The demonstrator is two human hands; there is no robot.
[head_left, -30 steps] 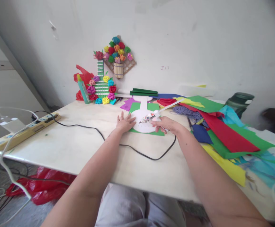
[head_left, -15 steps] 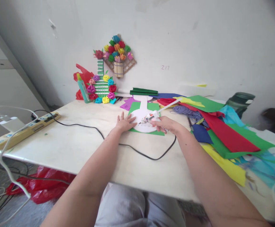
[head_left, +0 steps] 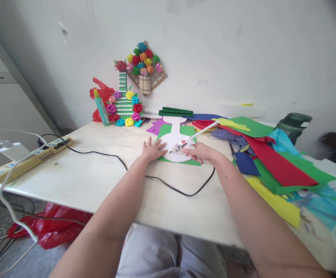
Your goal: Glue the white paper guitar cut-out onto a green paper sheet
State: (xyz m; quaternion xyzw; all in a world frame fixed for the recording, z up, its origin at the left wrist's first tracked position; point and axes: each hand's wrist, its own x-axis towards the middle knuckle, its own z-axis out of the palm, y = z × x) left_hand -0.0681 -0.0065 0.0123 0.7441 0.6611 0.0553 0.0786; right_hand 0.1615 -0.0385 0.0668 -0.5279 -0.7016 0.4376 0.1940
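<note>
My right hand (head_left: 200, 152) grips a white hot glue gun (head_left: 186, 142), a glue stick jutting from its back end. Its nozzle points down and left over a white paper cutout (head_left: 176, 135) with a round body and a long neck. Whether the nozzle touches the paper I cannot tell. Under the cutout lies a green sheet (head_left: 193, 133), showing at its sides and bottom. My left hand (head_left: 152, 150) rests with fingers spread at the left edge of the cutout and green sheet. The gun's black cord (head_left: 168, 185) loops across the table below both hands.
A yellow power strip (head_left: 31, 159) with plugs sits at the table's left. At the back stand a flower-trimmed guitar craft (head_left: 124, 106) and a teal glue bottle (head_left: 102, 110). Coloured sheets (head_left: 280, 158), purple yarn (head_left: 228, 139) and a dark bottle (head_left: 293, 125) crowd the right side.
Almost nothing differs. The glue gun has shifted very slightly in my right hand's grip over the white cutout; my left hand stays in place.
</note>
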